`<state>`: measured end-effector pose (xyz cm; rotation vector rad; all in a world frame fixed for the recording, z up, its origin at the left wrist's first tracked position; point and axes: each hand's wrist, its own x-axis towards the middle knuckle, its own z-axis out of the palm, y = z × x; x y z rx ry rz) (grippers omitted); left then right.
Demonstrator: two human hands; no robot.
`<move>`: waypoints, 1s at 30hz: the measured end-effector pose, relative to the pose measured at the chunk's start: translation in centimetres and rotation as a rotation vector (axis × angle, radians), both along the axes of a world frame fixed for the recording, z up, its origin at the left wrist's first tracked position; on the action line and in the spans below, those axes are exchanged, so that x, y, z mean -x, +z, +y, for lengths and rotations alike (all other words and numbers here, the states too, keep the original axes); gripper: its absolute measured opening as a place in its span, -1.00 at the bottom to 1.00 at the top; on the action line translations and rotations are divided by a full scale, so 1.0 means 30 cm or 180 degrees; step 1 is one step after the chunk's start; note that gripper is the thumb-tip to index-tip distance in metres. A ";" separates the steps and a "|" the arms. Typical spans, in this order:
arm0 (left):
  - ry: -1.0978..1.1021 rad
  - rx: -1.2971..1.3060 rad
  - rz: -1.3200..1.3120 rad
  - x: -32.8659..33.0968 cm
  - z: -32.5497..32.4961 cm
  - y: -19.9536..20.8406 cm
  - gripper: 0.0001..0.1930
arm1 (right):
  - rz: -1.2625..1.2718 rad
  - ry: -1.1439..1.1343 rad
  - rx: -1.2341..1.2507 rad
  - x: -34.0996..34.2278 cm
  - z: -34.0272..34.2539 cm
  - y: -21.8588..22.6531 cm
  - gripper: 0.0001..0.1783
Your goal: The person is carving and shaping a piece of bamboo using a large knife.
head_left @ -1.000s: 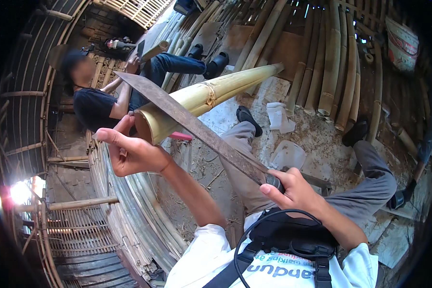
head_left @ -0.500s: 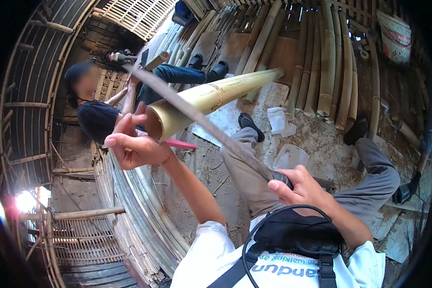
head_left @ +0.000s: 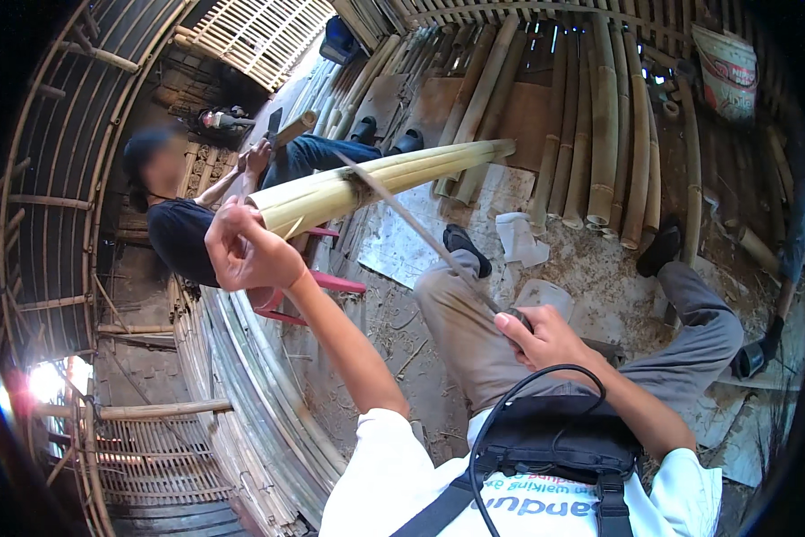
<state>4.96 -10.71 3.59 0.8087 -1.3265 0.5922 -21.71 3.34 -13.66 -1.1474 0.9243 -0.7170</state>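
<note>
A pale green-yellow bamboo pole (head_left: 402,173) slants across the space before me, its near end at the left. My left hand (head_left: 246,242) is closed at that near end, fingers curled around the rim; the palm side is partly hidden. Lengthwise lines and a small raised sliver show on the pole's surface. My right hand (head_left: 541,336) grips the dark handle of a long machete (head_left: 420,231). Its narrow blade points up and left, and its tip part crosses the pole near a dark node. Whether the edge touches the bamboo I cannot tell.
A co-worker (head_left: 180,228) sits at the left, holding a bamboo piece (head_left: 295,130) and a blade. A red plastic stool (head_left: 331,283) stands under my left forearm. Bamboo poles (head_left: 606,134) lean at the back; split lengths (head_left: 268,385) lie at the left. A bucket (head_left: 729,76) hangs at the far right.
My left hand has gone from spread fingers to closed on the pole's near end. The pole shows a different, lined side. The machete blade has shifted from the near end farther along it.
</note>
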 end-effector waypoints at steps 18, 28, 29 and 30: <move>-0.0213 -0.1664 -0.0982 0.124 0.093 0.099 -0.83 | -0.0107 -0.0396 0.0277 0.060 0.004 0.057 -0.39; -0.0323 -0.1461 0.0060 0.187 0.134 -0.015 -0.85 | -0.0012 -0.0283 0.1309 -0.015 -0.024 0.074 -0.46; -0.0161 -0.1485 0.0109 0.188 0.144 -0.021 -0.85 | -0.0028 -0.0351 0.1362 -0.015 -0.016 0.079 -0.46; -0.0128 -0.1463 0.0044 0.187 0.151 -0.028 -0.86 | 0.0074 -0.0383 0.1371 -0.014 -0.006 0.081 -0.46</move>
